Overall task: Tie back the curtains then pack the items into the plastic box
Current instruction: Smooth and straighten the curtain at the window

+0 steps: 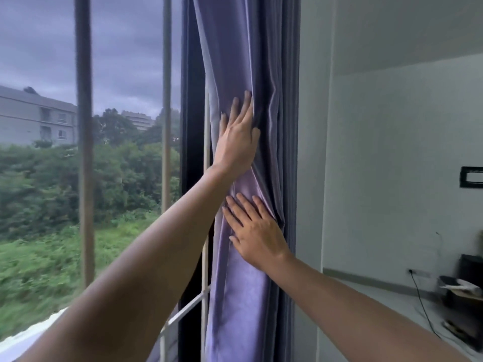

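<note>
A purple satin curtain (243,61) hangs gathered in folds at the right side of the window, against the wall corner. My left hand (236,138) lies flat on it at mid height, fingers spread and pointing up. Below it, my right hand (257,235) also presses flat on the fabric, fingers apart and angled up to the left. Neither hand grips anything. No tie-back and no plastic box are in view.
The window (125,152) with vertical bars (85,152) fills the left, trees and a building outside. A white wall (392,165) is on the right, with a dark wall plate (471,177), a socket with a cable (418,274) and dark furniture (465,291) at the floor.
</note>
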`<state>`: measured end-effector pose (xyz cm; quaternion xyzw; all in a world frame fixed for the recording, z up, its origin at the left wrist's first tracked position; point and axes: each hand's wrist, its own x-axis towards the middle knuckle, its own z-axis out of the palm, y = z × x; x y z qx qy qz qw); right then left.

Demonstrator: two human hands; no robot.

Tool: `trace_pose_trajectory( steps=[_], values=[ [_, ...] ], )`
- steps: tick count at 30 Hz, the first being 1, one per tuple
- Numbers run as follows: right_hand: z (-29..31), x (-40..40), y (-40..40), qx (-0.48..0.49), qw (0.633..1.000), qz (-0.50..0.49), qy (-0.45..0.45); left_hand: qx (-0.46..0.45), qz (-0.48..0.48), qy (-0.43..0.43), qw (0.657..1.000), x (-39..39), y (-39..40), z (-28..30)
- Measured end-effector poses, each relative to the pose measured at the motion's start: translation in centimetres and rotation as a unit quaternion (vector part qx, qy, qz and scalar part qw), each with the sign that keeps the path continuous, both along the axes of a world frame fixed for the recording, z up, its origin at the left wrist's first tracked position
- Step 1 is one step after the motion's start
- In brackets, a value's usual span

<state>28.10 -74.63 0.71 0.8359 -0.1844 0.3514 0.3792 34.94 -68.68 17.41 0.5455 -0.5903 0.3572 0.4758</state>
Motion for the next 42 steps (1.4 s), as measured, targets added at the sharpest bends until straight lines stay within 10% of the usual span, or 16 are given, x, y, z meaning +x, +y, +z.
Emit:
trace_pose_trajectory(
  steps=[24, 42],
  values=[
    [-3.1, 0.6, -16.6, 0.06, 0.995, -0.08, -0.014, 0.009, -0.039, 0.018, 0.999, 0.6, -18.1, -1.0],
    [-4.1, 2.0, -15.4, 0.109, 0.993, -0.038, -0.004, 0.019, -0.005, 0.005, 1.0, 2.9, -17.3, -1.8]
  ],
)
